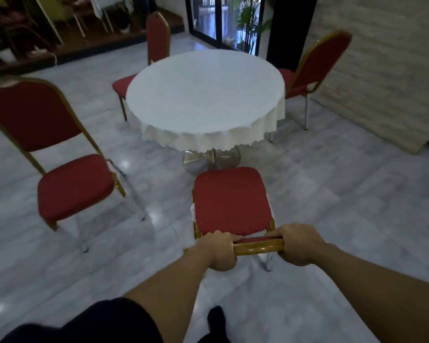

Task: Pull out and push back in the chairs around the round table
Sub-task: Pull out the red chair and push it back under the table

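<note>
A round table [204,95] under a white cloth stands on a metal pedestal in the middle of the room. Directly in front of me is a red chair [230,199] with a gold frame, its seat clear of the table's edge. My left hand [217,251] and my right hand [301,245] both grip the top rail of its backrest. A second red chair [60,167] stands apart from the table at the left. Two more red chairs, one at the far left [156,43] and one at the right [317,65], sit close to the table.
The floor is glossy grey marble [344,206]. A light stone wall [382,70] runs along the right. Glass doors and a potted plant [248,23] stand behind the table. A dark raised step [60,53] with furniture lies at the back left.
</note>
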Available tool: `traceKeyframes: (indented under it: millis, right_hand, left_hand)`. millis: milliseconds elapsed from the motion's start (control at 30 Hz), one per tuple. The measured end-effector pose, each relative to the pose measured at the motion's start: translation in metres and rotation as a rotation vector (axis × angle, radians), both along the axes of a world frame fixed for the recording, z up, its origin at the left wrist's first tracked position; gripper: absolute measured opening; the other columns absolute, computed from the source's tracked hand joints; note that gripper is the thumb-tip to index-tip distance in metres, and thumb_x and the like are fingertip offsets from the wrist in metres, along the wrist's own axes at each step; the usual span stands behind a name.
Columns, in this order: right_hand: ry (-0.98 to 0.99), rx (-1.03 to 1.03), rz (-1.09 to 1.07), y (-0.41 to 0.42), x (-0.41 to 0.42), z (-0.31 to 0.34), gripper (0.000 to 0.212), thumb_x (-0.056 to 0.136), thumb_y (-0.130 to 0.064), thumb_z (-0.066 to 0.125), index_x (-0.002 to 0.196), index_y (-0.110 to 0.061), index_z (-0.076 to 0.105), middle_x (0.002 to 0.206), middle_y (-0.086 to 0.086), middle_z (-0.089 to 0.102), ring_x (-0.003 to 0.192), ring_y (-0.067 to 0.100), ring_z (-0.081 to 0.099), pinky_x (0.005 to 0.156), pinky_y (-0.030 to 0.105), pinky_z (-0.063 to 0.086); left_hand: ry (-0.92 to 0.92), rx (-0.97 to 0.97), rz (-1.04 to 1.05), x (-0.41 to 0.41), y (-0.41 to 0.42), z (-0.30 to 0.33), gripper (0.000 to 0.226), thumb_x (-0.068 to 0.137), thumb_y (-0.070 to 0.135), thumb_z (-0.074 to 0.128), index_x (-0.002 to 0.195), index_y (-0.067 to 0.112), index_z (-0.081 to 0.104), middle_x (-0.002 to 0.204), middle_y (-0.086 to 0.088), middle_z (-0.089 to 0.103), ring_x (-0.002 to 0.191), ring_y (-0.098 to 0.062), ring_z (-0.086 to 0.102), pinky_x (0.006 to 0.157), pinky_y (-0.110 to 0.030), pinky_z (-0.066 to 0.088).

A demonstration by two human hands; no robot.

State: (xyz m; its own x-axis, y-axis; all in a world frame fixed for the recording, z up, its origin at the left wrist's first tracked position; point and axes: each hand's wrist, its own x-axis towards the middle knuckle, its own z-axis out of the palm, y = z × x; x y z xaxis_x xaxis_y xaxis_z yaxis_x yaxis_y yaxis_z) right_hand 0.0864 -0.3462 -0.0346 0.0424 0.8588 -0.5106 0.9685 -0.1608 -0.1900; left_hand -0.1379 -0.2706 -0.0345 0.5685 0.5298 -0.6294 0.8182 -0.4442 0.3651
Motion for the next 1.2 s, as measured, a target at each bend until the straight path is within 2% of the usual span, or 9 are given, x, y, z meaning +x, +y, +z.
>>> traceKeyframes:
  millis: [200, 500, 633, 700, 800, 900, 1033, 1133, 1200]
  right_hand:
    - [0.014, 0.003, 0.051, 0.076, 0.03, 0.005, 0.054, 0.09, -0.023, 0.056, 0.127, -0.061, 0.064, 0.09, -0.016, 0.066, 0.078, 0.014, 0.06, 0.074, 0.033, 0.054]
    - [0.021, 0.031, 0.067, 0.219, 0.079, 0.003, 0.051, 0.092, -0.024, 0.058, 0.125, -0.062, 0.065, 0.091, -0.019, 0.065, 0.08, 0.015, 0.059, 0.07, 0.032, 0.05]
    - [0.007, 0.04, 0.095, 0.271, 0.097, 0.004, 0.051, 0.094, -0.025, 0.056, 0.128, -0.063, 0.064, 0.076, -0.02, 0.055, 0.065, 0.006, 0.049, 0.057, 0.023, 0.035]
    - [-0.014, 0.055, 0.11, 0.287, 0.105, 0.005, 0.053, 0.093, -0.027, 0.055, 0.129, -0.067, 0.061, 0.069, -0.021, 0.048, 0.063, 0.005, 0.044, 0.058, 0.025, 0.034]
    - [-0.008, 0.028, 0.151, 0.304, 0.115, -0.003, 0.053, 0.091, -0.029, 0.055, 0.122, -0.071, 0.059, 0.071, -0.018, 0.057, 0.071, 0.008, 0.052, 0.065, 0.029, 0.04]
    - [0.007, 0.025, 0.179, 0.305, 0.121, -0.01, 0.048, 0.089, -0.032, 0.057, 0.121, -0.067, 0.058, 0.081, -0.013, 0.07, 0.076, 0.012, 0.063, 0.064, 0.028, 0.043]
    - [0.064, -0.087, 0.233, 0.311, 0.124, -0.006, 0.054, 0.083, -0.039, 0.063, 0.131, -0.063, 0.057, 0.097, -0.011, 0.074, 0.09, 0.015, 0.067, 0.074, 0.031, 0.05]
    - [0.257, -0.297, 0.184, 0.319, 0.138, 0.007, 0.076, 0.069, -0.058, 0.087, 0.14, -0.048, 0.06, 0.117, -0.014, 0.072, 0.104, 0.014, 0.066, 0.091, 0.035, 0.053]
    - [0.306, -0.343, 0.128, 0.33, 0.158, 0.024, 0.092, 0.061, -0.066, 0.091, 0.142, -0.032, 0.062, 0.123, -0.015, 0.067, 0.109, 0.012, 0.063, 0.097, 0.033, 0.049]
  left_hand:
    - [-0.052, 0.047, 0.05, 0.027, 0.068, -0.01, 0.064, 0.076, 0.033, 0.045, 0.137, 0.046, 0.059, 0.119, -0.001, 0.07, 0.106, -0.032, 0.066, 0.095, -0.049, 0.055]
    - [-0.04, 0.092, 0.115, 0.075, 0.203, -0.01, 0.074, 0.074, 0.031, 0.041, 0.145, 0.048, 0.055, 0.126, 0.0, 0.071, 0.11, -0.031, 0.065, 0.099, -0.046, 0.053]
    - [-0.028, 0.078, 0.134, 0.093, 0.249, -0.013, 0.075, 0.074, 0.033, 0.041, 0.147, 0.047, 0.054, 0.122, -0.002, 0.069, 0.11, -0.033, 0.064, 0.099, -0.047, 0.053]
    - [-0.038, 0.063, 0.139, 0.099, 0.264, -0.013, 0.075, 0.072, 0.033, 0.041, 0.145, 0.047, 0.056, 0.116, -0.001, 0.07, 0.105, -0.032, 0.065, 0.095, -0.047, 0.055]
    - [-0.032, 0.016, 0.114, 0.103, 0.279, -0.019, 0.069, 0.071, 0.031, 0.043, 0.136, 0.045, 0.062, 0.094, 0.002, 0.072, 0.084, -0.026, 0.069, 0.081, -0.043, 0.061]
    - [-0.043, 0.015, 0.102, 0.102, 0.281, -0.019, 0.067, 0.073, 0.03, 0.044, 0.135, 0.05, 0.06, 0.089, 0.003, 0.071, 0.079, -0.025, 0.068, 0.078, -0.042, 0.062]
    - [-0.019, -0.091, 0.09, 0.106, 0.284, -0.008, 0.065, 0.071, 0.043, 0.056, 0.136, 0.047, 0.06, 0.105, 0.0, 0.073, 0.096, -0.027, 0.069, 0.091, -0.043, 0.058]
    - [0.138, -0.263, 0.13, 0.122, 0.296, 0.015, 0.093, 0.063, 0.069, 0.074, 0.15, 0.044, 0.052, 0.142, 0.005, 0.061, 0.13, -0.027, 0.057, 0.112, -0.049, 0.044]
    - [0.168, -0.264, 0.167, 0.14, 0.309, 0.031, 0.115, 0.054, 0.086, 0.075, 0.156, 0.044, 0.044, 0.157, 0.006, 0.047, 0.143, -0.026, 0.046, 0.119, -0.053, 0.035]
